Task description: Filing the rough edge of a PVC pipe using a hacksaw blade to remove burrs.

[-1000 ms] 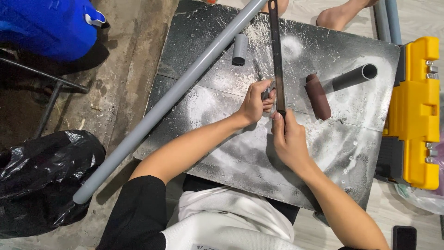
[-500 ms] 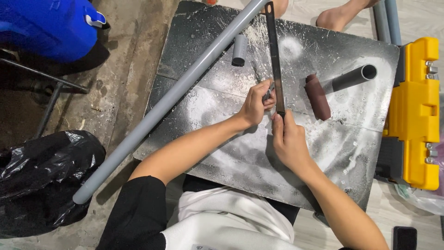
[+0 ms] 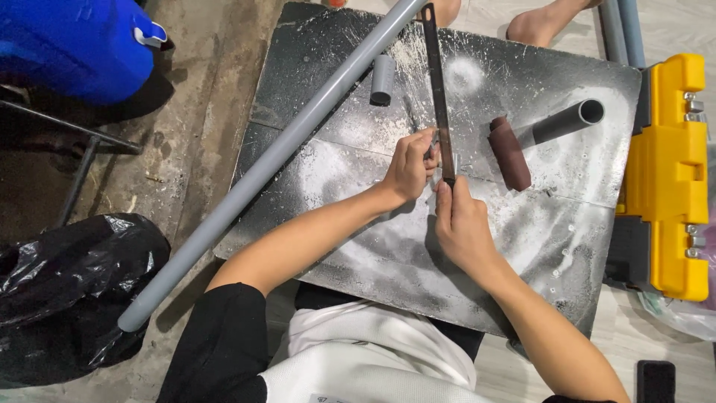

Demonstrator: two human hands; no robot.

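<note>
My right hand (image 3: 461, 224) grips the near end of a long, thin, dark saw blade (image 3: 436, 82). The blade runs away from me over a dark board (image 3: 522, 246) dusted with white powder. My left hand (image 3: 409, 166) is closed just left of the blade, its fingertips pinching a small grey piece against the blade's edge. The piece is mostly hidden by the fingers. Both hands are over the middle of the board.
A long grey pipe (image 3: 276, 157) lies diagonally across the board's left side. A short grey pipe stub (image 3: 382, 79), a brown roll (image 3: 510, 153) and another grey pipe (image 3: 567, 119) lie beyond the hands. Right: yellow toolbox (image 3: 671, 172). Left: blue container (image 3: 74, 45), black bag (image 3: 67, 283). Someone's bare feet (image 3: 537, 22) at top.
The blade has slid slightly toward me and to the left, so its far end is now inside the frame. Both hands stay in almost the same spot.
</note>
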